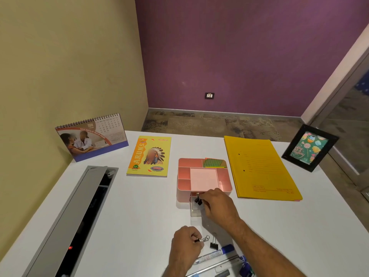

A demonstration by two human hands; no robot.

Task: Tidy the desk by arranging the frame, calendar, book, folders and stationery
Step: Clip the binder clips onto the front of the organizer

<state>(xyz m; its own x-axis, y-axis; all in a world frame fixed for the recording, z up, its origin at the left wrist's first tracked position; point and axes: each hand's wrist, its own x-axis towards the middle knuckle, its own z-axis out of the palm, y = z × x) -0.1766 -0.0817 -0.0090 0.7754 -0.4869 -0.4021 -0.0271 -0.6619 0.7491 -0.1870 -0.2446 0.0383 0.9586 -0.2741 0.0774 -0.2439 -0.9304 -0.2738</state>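
The right hand (217, 204) pinched a binder clip (198, 200) over the drawer (194, 212), the left hand (186, 244) another clip (203, 239); small, stiff, light, probably best held by wire handles.

My left hand (184, 245) and my right hand (216, 204) are both bare — no gloves, no rings that I can make out. My forearms are bare too — no sleeve reaches into view, and I see no watch or band at either wrist. My right forearm shows at greater length than my left, with fine dark hair along it.
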